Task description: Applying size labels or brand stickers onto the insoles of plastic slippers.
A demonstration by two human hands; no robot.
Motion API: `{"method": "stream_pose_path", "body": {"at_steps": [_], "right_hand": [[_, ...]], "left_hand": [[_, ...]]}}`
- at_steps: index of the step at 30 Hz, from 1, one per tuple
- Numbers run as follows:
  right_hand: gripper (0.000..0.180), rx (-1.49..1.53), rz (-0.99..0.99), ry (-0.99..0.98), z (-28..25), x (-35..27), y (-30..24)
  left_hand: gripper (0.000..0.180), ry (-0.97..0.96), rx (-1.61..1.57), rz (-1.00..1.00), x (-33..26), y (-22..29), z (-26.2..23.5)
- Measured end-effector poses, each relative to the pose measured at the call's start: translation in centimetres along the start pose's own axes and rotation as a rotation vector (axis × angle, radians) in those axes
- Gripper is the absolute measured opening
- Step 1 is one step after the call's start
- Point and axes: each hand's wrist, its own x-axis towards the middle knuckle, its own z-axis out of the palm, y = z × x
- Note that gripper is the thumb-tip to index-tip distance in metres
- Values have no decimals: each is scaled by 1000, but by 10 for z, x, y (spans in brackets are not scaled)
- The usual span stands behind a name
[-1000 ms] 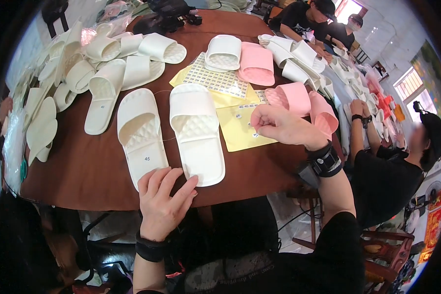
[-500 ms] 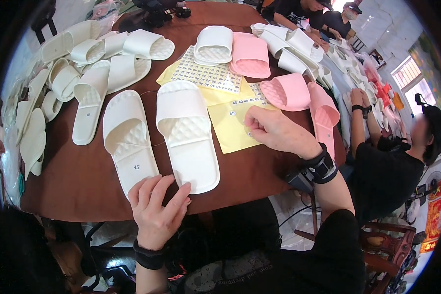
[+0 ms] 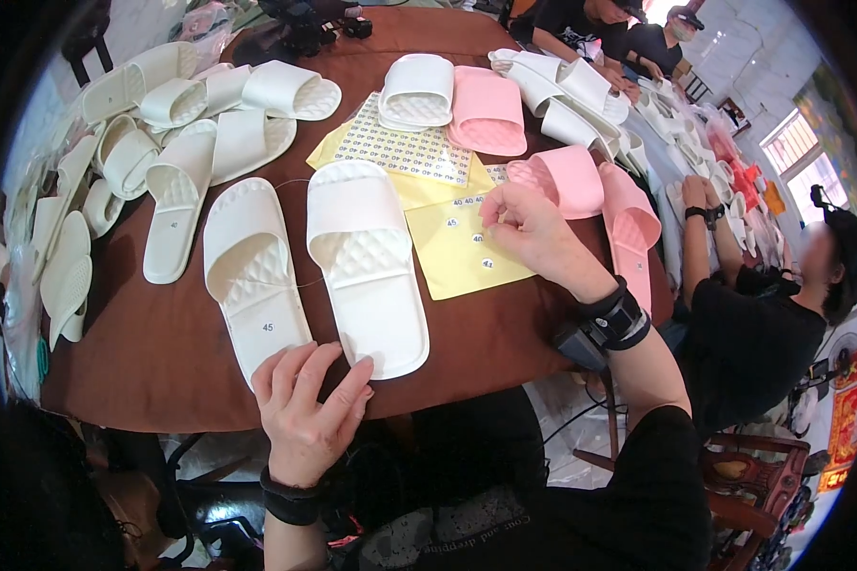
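Side by side on the brown table lie two white slippers, toes pointing away from me. The left slipper (image 3: 267,305) has a small numbered sticker on its heel; no sticker shows on the heel of the right slipper (image 3: 376,309). My left hand (image 3: 307,404), fingers spread, rests at the heel ends of both. Over a yellow sticker sheet (image 3: 457,278) with a few small round labels, my right hand (image 3: 548,238) has thumb and fingers pinched together. Whatever sits between those fingertips is hidden or too small to see. A thin clear loop (image 3: 305,284) runs between the two slippers.
Several white slippers (image 3: 176,205) are piled at the left. Beyond the yellow sheet are more label sheets (image 3: 400,152), a white slipper (image 3: 416,90) and pink slippers (image 3: 486,109). Further white slippers (image 3: 581,90) lie at the back right. A co-worker (image 3: 752,314) sits at the right.
My right hand has shifted slightly up and right, uncovering small round labels on the yellow sheet. My left hand stays at the slipper heels.
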Motion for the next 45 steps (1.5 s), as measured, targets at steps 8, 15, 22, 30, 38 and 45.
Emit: {"method": "stream_pose_path", "body": {"at_steps": [8,15,22,30,38,45], "right_hand": [[19,-218,-66,-23,7,3,-1],[21,-245,-68,-50,7,2,1],[17,-87,-52,20,10,-4,-19],[15,-42,-176,-203,36,-17,-81],[15,-207,-347,-331,70,1,-81],[16,-237,-399,-385,71,8,-84]], "left_hand": [[35,-5,1,-12,-1,0,1],[37,-17,5,-21,0,0,0],[34,-9,-16,-35,2,0,-1],[39,11,-27,-27,-3,-3,2],[39,15,-15,3,-3,-5,-1],[42,9,-29,-25,-5,-5,2]]}}
